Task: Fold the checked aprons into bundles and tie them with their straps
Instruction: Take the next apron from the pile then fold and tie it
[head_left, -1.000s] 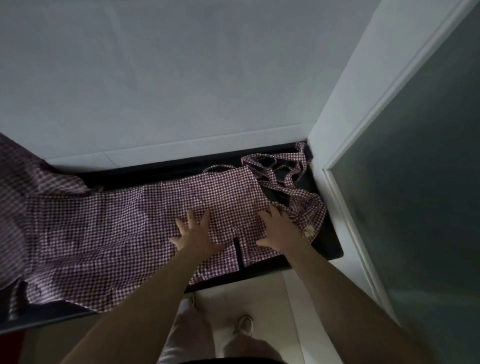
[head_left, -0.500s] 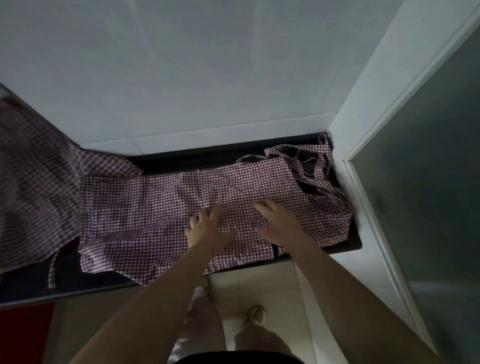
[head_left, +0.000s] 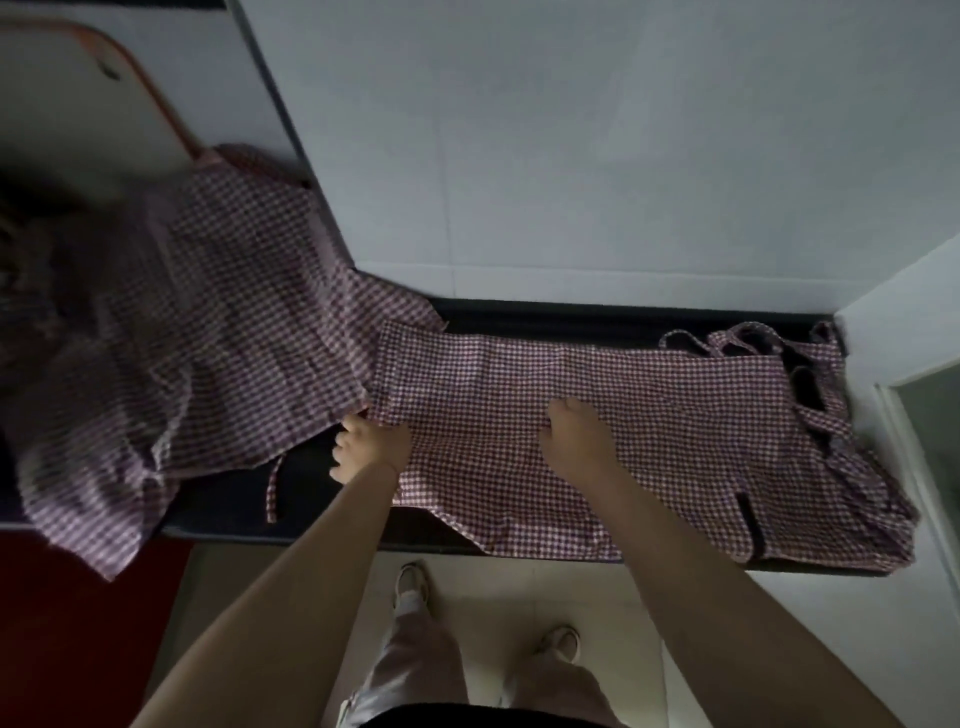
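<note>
A second apron (head_left: 171, 332) lies heaped on the left. Left hand (head_left: 366, 447) pinches the hem of the spread checked apron (head_left: 623, 441) on the dark worktop (head_left: 306, 499); right hand (head_left: 576, 431) presses flat mid-cloth. Light, limp cotton, likely to slide, so take it by the hem corners; straps (head_left: 748, 340) are bunched far right.

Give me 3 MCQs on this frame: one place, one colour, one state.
1. Where does the right hand rest?
A. on the spread apron
B. on the wall
C. on the floor
2. What colour is the counter under the apron?
A. white
B. black
C. yellow
3. How does the apron under the hands lie?
A. tied in a bundle
B. hung on a hook
C. spread flat

1 A: its palm lies on the checked cloth.
2 B: a dark strip shows behind the cloth.
3 C: it lies open, straps loose at its right end, left hand at its left edge.
</note>
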